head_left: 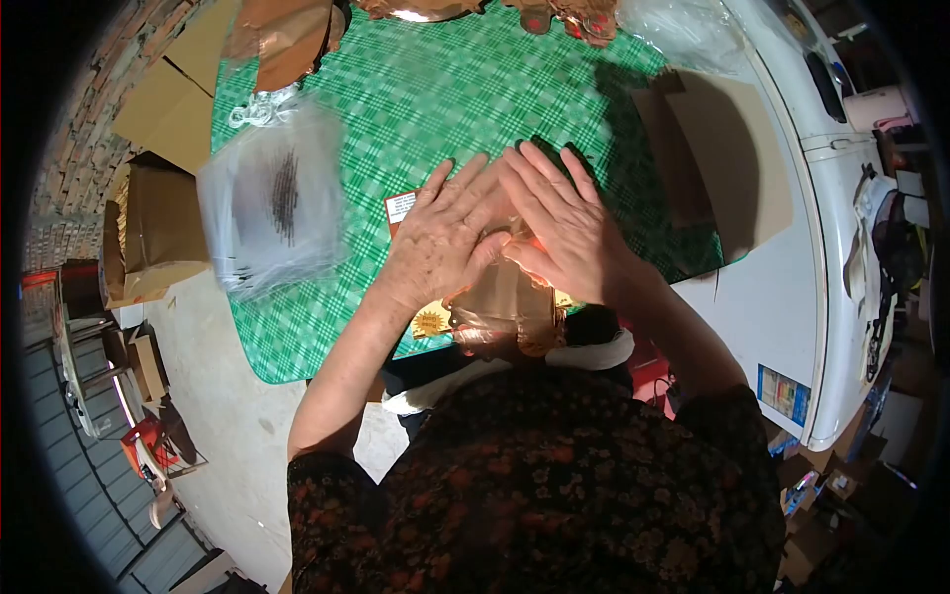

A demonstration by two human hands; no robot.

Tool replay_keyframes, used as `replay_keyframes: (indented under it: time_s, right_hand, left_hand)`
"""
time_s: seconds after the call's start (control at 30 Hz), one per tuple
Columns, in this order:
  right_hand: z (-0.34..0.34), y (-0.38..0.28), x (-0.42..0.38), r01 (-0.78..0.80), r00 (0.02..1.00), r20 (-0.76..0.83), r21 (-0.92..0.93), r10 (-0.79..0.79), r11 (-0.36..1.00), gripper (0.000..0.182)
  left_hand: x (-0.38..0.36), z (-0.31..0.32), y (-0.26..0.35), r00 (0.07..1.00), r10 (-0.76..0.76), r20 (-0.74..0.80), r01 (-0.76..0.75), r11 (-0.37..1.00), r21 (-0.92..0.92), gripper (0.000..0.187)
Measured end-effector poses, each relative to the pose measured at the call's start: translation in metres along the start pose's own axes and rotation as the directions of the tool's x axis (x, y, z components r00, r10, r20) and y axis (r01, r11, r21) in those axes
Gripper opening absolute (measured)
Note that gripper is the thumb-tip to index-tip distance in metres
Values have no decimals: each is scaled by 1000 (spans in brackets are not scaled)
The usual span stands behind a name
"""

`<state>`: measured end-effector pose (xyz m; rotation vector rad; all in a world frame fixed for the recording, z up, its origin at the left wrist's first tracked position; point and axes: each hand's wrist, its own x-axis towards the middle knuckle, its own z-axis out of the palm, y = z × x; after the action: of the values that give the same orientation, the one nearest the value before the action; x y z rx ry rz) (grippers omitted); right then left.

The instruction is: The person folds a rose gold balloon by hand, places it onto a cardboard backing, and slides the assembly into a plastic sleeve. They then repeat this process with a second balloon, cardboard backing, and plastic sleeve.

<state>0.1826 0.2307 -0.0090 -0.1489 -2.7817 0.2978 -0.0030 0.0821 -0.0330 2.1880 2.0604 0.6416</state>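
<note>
A shiny copper-coloured foil piece (500, 302), perhaps a flattened foil balloon, lies at the near edge of the table. My left hand (440, 233) rests flat over its upper left part, fingers stretched out. Beside it, my right hand (569, 223) lies flat over the upper right part, and the two hands nearly meet. Under the foil, a gold printed piece with a starburst (428, 324) sticks out. A white printed label (401, 206) shows past my left hand. Much of the foil's far part is hidden beneath my hands.
A green checked tablecloth (426, 99) covers the table. A stack of clear plastic bags (277, 198) lies at the left. More copper foil pieces (287, 45) are at the far edge. Cardboard (732, 148) lies at the right, near a white appliance (851, 228). An open carton (163, 228) stands left.
</note>
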Motion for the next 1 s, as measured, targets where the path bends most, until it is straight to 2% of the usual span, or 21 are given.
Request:
replay_keyframes:
  time_s: [0.1, 0.23, 0.37, 0.4, 0.53, 0.67, 0.77, 0.8, 0.93, 1.0]
  right_hand:
    - [16, 2, -3, -68, 996, 62, -10, 69, 998, 91]
    - [26, 4, -9, -73, 997, 38, -11, 73, 997, 95]
    - [26, 5, -8, -69, 995, 67, -47, 72, 997, 96]
    - [24, 6, -8, -66, 994, 79, -51, 69, 997, 96]
    - [27, 5, -9, -69, 993, 97, -58, 74, 996, 95]
    - [29, 6, -11, -59, 994, 88, -61, 65, 996, 93]
    - [30, 9, -9, -50, 996, 68, -80, 56, 996, 92]
    - [32, 9, -10, -47, 996, 66, -85, 53, 995, 92]
    - [33, 9, -11, -67, 991, 107, -130, 81, 989, 92]
    - [34, 10, -10, -59, 995, 68, -119, 67, 991, 91]
  left_hand:
    - [3, -2, 1, 1000, -1, 10, 1, 1000, -4, 60]
    - [-1, 1, 2, 1000, -5, -22, 4, 1000, -29, 64]
    - [-12, -5, 10, 999, -45, -24, 47, 997, 56, 68]
    - [-22, -7, 9, 997, -66, 46, 60, 991, 117, 70]
    - [-58, -20, 21, 986, -134, 97, 123, 986, 114, 70]
    - [-81, -34, 27, 981, -131, 144, 118, 989, 94, 68]
    - [-61, -53, 19, 997, -83, 6, 83, 995, 58, 67]
    - [-47, -56, 19, 995, -50, -81, 58, 993, 101, 63]
    - [-3, -17, 6, 988, -5, -153, 7, 1000, 13, 64]
    - [1, 3, 8, 992, -26, -122, 30, 999, 34, 65]
